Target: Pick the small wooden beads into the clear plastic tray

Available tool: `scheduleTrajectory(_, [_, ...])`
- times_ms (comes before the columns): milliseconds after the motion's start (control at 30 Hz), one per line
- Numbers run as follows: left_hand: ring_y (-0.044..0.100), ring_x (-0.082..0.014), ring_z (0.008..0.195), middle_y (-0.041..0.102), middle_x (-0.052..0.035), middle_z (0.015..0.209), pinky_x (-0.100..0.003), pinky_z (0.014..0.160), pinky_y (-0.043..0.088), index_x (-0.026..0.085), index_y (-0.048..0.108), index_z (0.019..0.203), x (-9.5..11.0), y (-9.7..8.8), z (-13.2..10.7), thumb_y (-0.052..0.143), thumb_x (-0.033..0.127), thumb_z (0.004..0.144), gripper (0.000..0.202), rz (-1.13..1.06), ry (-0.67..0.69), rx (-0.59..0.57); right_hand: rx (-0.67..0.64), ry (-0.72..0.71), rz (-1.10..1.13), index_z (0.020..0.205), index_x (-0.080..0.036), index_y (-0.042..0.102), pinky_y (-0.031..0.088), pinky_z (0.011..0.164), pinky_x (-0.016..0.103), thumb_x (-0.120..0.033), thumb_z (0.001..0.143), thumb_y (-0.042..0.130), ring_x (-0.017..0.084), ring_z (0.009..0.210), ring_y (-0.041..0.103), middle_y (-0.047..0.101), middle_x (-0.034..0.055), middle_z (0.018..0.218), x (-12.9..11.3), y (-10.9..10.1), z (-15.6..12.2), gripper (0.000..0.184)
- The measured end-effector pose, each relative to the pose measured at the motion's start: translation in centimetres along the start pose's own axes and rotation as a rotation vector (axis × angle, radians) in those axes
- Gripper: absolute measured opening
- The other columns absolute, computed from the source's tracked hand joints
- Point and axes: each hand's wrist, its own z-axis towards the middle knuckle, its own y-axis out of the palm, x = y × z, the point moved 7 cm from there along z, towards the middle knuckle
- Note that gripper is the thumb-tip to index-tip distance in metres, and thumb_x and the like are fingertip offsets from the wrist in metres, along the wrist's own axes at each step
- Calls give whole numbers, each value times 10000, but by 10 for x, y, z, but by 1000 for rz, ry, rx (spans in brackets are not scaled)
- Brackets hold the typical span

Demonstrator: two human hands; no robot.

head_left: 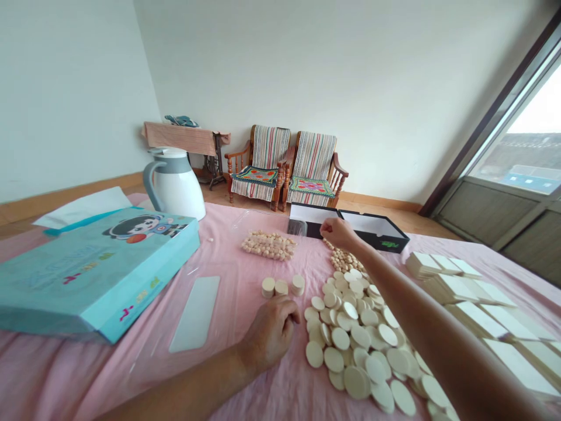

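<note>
right hand (339, 233) is out toward the far edge of the surface, grip pinched together over the small pegs (346, 258), just short of the black box (372, 231). whether a peg is caught, can't tell. left hand (272, 333) rests toward the near edge, grip curled closed, beside the disc heap (359, 342) and close to three short disc stacks (281, 286). looks like peg-picking in hand. a clean lift calls for a fine fingertip pinch without scattering the pile.
</note>
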Motion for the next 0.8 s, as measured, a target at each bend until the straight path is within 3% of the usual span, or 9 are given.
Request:
scheduleTrajectory(100, [548,-138,746,600,-21,728,-227,693,374,154,580,681,-1,0,0,378,-45,628,289,3,-13,1,-148,88,-142,835,-139,700,457,703,261,-118,709,548,233,880,658,700,127,889,17,26,-13,199])
scheduleTrajectory(200, [553,-142,754,603,-26,743,-230,691,377,153,590,693,-3,1,-1,385,-39,639,286,21,-30,-4,-198,148,-187,915,-116,701,470,672,298,-73,662,572,287,887,662,686,178,954,24,43,-22,287])
scheduleTrajectory(300, [555,-142,756,602,-28,749,-231,690,380,154,595,702,-4,1,-1,384,-40,641,293,30,-38,-4,-219,147,-211,994,-106,683,472,684,299,-64,688,556,291,924,655,674,189,1002,24,52,-24,334])
scheduleTrajectory(467, [559,-144,758,604,-29,748,-233,691,384,155,597,697,-3,1,-1,381,-40,643,296,37,-35,-5,-228,85,-217,971,-78,680,453,751,263,-36,701,541,252,984,633,668,196,1023,20,59,-25,306])
scheduleTrajectory(633, [560,-146,763,608,-34,757,-235,686,386,150,599,701,-3,1,0,380,-42,638,298,37,-48,-11,-183,59,-193,898,-73,679,438,713,254,-28,657,561,241,928,638,677,190,960,20,58,-28,273])
scheduleTrajectory(800, [554,-143,753,607,-31,743,-234,690,383,147,591,687,-3,1,0,382,-44,623,290,20,-50,-11,-33,46,-126,917,-136,652,421,681,235,-108,713,518,189,880,617,673,103,937,12,27,-15,245])
